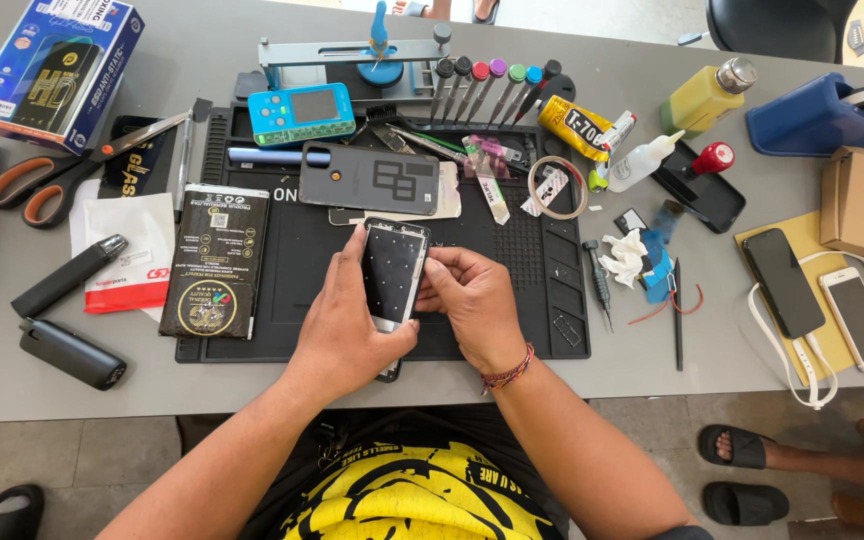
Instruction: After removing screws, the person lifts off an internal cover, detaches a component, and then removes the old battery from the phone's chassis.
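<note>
My left hand [347, 320] grips a smartphone [392, 268] from its left side, holding it upright over a black work mat [532, 300]. The phone's dark face shows small pale specks. My right hand [472, 300] pinches the phone's right edge with its fingertips. A beaded band sits on my right wrist. A grey phone back cover [370, 178] lies on the mat just beyond the phone.
Scissors [72, 170], a blue box [52, 70] and black packets [214, 262] lie left. A blue tester device [302, 112], screwdrivers [487, 90], glue tube [577, 128], bottles, tape dispenser [822, 115] and two phones [822, 300] lie behind and right. Someone's sandalled feet [742, 470] stand lower right.
</note>
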